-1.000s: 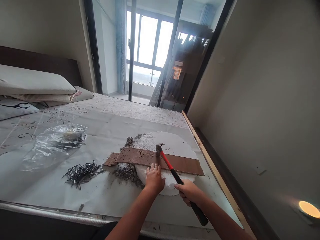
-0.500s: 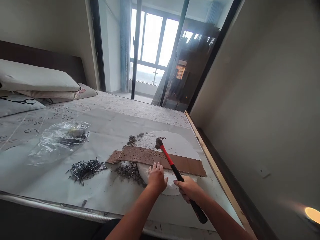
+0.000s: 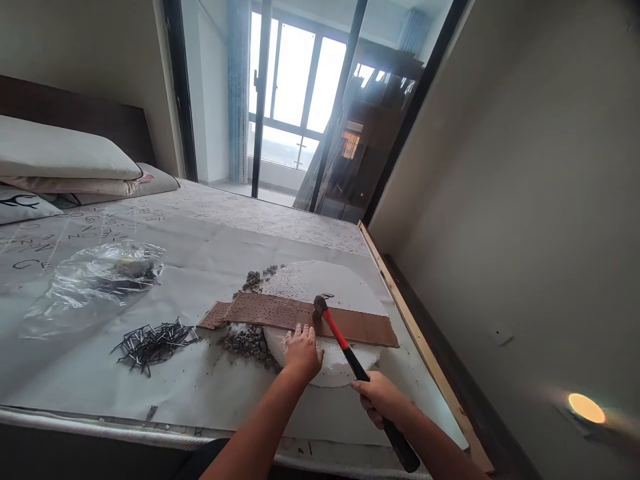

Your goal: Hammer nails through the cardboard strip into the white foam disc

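A long brown board [image 3: 360, 325], dotted with small holes over its left part, lies across a round white slab [image 3: 320, 277]. My left hand [image 3: 303, 353] rests with fingers spread at the board's near edge. My right hand [image 3: 383, 400] is wrapped round the black grip of a red and black hammer [image 3: 336, 329]. The hammer's head is over the middle of the board, just right of my left fingertips. A shorter brown piece [image 3: 215, 315] sits at the board's left end. Dark crumbled bits [image 3: 250, 343] lie beside the slab.
To the left, a pile of nails [image 3: 155, 343] lies on the white sheet [image 3: 200, 393], with a clear plastic bag [image 3: 95, 277] behind it. Pillows [image 3: 65, 150] are at the far left. A wooden rail [image 3: 410, 320] runs along the right side.
The hammer head has come down from above the board's far edge onto or close above the board. The view has shifted, so the scene appears further left. My left hand stays by the board.
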Action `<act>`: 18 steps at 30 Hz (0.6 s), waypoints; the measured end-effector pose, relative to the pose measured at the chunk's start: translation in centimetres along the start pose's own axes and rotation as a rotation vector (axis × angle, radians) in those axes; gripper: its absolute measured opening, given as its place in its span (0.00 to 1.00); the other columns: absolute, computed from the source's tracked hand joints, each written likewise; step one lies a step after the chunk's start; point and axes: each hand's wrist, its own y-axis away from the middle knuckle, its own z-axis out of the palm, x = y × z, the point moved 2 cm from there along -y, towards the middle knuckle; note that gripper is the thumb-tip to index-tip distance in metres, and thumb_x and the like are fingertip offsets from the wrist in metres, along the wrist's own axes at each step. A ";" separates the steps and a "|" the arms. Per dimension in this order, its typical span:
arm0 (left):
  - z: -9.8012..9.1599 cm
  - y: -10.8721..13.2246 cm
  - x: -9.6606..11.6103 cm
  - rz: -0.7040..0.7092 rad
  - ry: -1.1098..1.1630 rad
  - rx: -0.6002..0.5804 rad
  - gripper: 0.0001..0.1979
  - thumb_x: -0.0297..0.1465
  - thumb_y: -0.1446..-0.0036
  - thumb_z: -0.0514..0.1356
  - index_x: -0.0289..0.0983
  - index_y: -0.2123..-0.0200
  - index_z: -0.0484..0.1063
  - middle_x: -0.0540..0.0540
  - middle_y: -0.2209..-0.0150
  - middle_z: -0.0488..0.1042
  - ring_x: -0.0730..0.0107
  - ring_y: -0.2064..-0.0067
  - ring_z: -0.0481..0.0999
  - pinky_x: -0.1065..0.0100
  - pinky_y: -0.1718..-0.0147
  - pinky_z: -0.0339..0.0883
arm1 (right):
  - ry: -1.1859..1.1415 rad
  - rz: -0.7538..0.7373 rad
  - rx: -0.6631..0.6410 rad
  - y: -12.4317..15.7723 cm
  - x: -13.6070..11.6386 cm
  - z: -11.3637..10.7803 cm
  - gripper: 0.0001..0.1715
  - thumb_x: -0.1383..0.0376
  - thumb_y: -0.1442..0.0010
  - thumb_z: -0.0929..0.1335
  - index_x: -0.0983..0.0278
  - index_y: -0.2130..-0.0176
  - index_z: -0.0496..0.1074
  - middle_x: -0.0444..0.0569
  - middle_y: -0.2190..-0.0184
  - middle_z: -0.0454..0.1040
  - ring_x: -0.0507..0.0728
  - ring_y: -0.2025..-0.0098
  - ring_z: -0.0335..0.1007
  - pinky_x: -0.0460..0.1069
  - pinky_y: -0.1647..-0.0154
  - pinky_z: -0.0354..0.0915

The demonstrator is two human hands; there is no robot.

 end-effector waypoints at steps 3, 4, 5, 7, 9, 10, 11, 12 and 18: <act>-0.2 0.0 0.1 -0.004 -0.005 -0.007 0.30 0.37 0.48 0.51 0.33 0.42 0.57 0.37 0.39 0.55 0.53 0.37 0.47 0.50 0.42 0.43 | -0.014 -0.016 0.042 0.3 0.3 -0.6 0.12 0.62 0.44 0.61 0.60 0.73 0.50 0.31 0.91 0.48 0.45 0.92 0.41 0.42 0.92 0.44; -0.2 -0.1 0.2 -0.004 -0.005 -0.010 0.30 0.37 0.48 0.51 0.34 0.42 0.57 0.37 0.39 0.54 0.54 0.37 0.47 0.50 0.43 0.43 | -0.024 -0.026 0.059 0.4 0.3 -0.8 0.12 0.62 0.44 0.61 0.60 0.73 0.50 0.31 0.91 0.47 0.45 0.92 0.41 0.42 0.92 0.44; -0.2 -0.1 0.1 -0.003 -0.007 -0.012 0.29 0.37 0.48 0.51 0.34 0.42 0.57 0.38 0.39 0.54 0.54 0.37 0.47 0.50 0.43 0.43 | -0.032 -0.031 0.070 0.6 0.4 -1.0 0.12 0.61 0.44 0.61 0.60 0.73 0.50 0.31 0.91 0.47 0.45 0.92 0.40 0.42 0.92 0.44; -0.2 -0.1 0.1 -0.003 -0.015 -0.009 0.29 0.37 0.48 0.51 0.34 0.42 0.57 0.38 0.39 0.55 0.55 0.37 0.47 0.50 0.43 0.43 | -0.046 -0.019 0.059 0.7 0.6 -1.3 0.12 0.61 0.44 0.61 0.60 0.73 0.50 0.31 0.90 0.47 0.45 0.91 0.40 0.42 0.92 0.44; -0.2 -0.2 0.0 -0.006 -0.022 0.002 0.29 0.36 0.48 0.51 0.34 0.42 0.57 0.38 0.39 0.55 0.55 0.37 0.48 0.51 0.43 0.43 | -0.041 0.002 0.034 0.6 1.0 -1.4 0.12 0.62 0.44 0.61 0.60 0.73 0.50 0.31 0.90 0.48 0.45 0.91 0.40 0.42 0.92 0.44; -0.2 -0.2 0.0 -0.006 -0.022 0.003 0.29 0.37 0.48 0.50 0.33 0.42 0.57 0.38 0.39 0.55 0.55 0.37 0.47 0.51 0.43 0.43 | -0.042 0.004 0.015 0.6 1.1 -1.4 0.13 0.62 0.44 0.61 0.60 0.74 0.50 0.32 0.90 0.49 0.45 0.91 0.41 0.42 0.92 0.44; -0.2 -0.2 0.0 -0.005 -0.021 -0.001 0.29 0.37 0.47 0.50 0.33 0.42 0.56 0.38 0.39 0.55 0.55 0.37 0.47 0.50 0.43 0.43 | -0.044 -0.001 0.005 0.5 1.2 -1.4 0.13 0.62 0.44 0.62 0.60 0.74 0.49 0.32 0.90 0.48 0.45 0.91 0.41 0.42 0.91 0.44; -0.2 -0.2 -0.1 -0.003 -0.018 -0.008 0.30 0.37 0.47 0.50 0.33 0.42 0.56 0.38 0.39 0.54 0.55 0.37 0.47 0.50 0.43 0.43 | -0.045 -0.016 0.007 0.5 1.2 -1.4 0.14 0.61 0.44 0.62 0.60 0.74 0.49 0.32 0.90 0.48 0.45 0.91 0.40 0.42 0.91 0.44; -0.1 -0.4 -0.2 0.001 -0.012 -0.015 0.29 0.37 0.47 0.50 0.34 0.42 0.56 0.38 0.39 0.55 0.55 0.37 0.47 0.51 0.42 0.42 | -0.047 -0.076 0.025 0.3 0.5 -1.4 0.13 0.60 0.44 0.62 0.61 0.73 0.51 0.32 0.89 0.50 0.45 0.91 0.43 0.42 0.91 0.47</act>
